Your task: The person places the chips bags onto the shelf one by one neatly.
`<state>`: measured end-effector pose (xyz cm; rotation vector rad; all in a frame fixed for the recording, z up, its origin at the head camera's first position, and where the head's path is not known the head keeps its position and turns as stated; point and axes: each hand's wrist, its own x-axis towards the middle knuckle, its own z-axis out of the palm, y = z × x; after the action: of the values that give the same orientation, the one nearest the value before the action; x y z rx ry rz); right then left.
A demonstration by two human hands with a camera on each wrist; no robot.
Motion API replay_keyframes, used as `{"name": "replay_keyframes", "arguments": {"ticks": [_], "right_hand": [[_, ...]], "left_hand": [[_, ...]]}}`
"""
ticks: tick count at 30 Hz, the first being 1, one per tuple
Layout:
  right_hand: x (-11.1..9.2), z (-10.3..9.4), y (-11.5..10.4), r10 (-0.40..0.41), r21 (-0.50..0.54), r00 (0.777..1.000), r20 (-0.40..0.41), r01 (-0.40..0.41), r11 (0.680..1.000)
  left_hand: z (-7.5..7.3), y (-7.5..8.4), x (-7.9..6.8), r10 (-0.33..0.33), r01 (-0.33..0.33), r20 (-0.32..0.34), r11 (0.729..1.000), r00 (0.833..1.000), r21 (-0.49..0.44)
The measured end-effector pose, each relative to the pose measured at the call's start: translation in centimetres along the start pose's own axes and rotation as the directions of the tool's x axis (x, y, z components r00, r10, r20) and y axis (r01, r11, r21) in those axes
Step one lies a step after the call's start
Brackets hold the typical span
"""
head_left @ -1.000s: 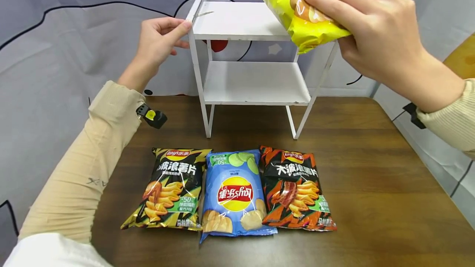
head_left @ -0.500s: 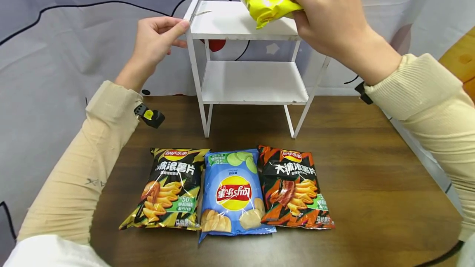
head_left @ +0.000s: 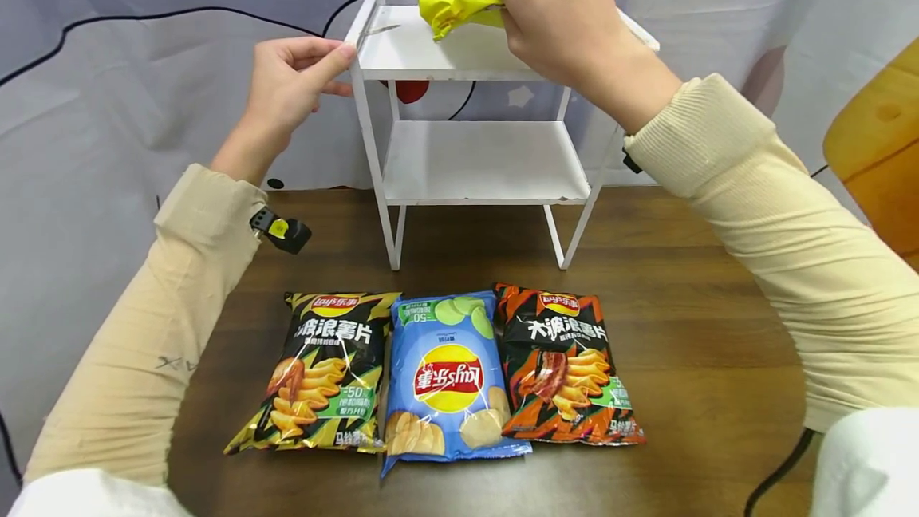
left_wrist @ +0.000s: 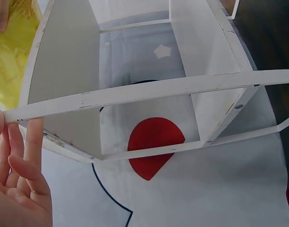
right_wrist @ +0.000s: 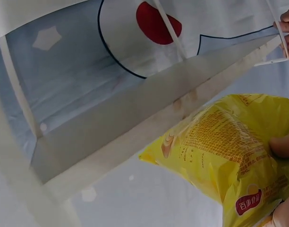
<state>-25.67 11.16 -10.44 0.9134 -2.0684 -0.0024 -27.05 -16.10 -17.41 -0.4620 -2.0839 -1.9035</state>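
My right hand [head_left: 563, 22] grips a yellow bag of chips [head_left: 451, 0] over the top board of a white two-tier shelf rack [head_left: 488, 162]. The bag's upper part is cut off by the head view's top edge. In the right wrist view the crinkled bag [right_wrist: 220, 142] shows its printed side, with a thumb pressing on it. At the rack's front left upper corner, my left hand [head_left: 290, 86] pinches the frame between thumb and fingers. From the left wrist, fingers [left_wrist: 34, 142] show curled behind the white frame bar [left_wrist: 135, 93], with the yellow bag [left_wrist: 12, 56] beyond.
Three chip bags lie side by side on the brown wooden table [head_left: 689, 357] in front of the rack: a black-and-gold one [head_left: 323, 373], a blue one [head_left: 448, 381] and a black-and-orange one [head_left: 567, 365]. A black cable [head_left: 179, 13] runs along the curtain behind.
My right hand has carried the yellow chip bag leftward and away over the rack's top board. The left hand keeps its pinch on the rack's corner.
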Motion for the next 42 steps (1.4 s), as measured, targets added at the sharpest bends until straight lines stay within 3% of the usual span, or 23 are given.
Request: {"name": "replay_keyframes", "arguments": {"ticks": [11,20,34,42], "right_hand": [[2.3,2.5,-1.5,0.001,0.038,0.997,0.080,-0.004,0.999],[2.9,4.0,-2.1,-0.010,-0.001,0.986,0.165,0.011,1.000],[4.3,4.6,-3.5,0.020,-0.031,0.987,0.160,-0.015,0.999],[4.8,4.8,-3.9,0.062,-0.016,0.971,0.233,-0.060,0.998]], "left_hand": [[-0.3,0.3,-0.3,-0.010,0.010,-0.005,1.000,1.000,-0.013],[-0.5,0.3,-0.5,-0.015,0.015,-0.005,1.000,1.000,-0.022],[-0.5,0.4,-0.5,-0.005,0.005,-0.003,0.999,1.000,-0.038],[-0.5,0.4,-0.5,0.008,-0.008,-0.008,1.000,1.000,-0.003]]}}
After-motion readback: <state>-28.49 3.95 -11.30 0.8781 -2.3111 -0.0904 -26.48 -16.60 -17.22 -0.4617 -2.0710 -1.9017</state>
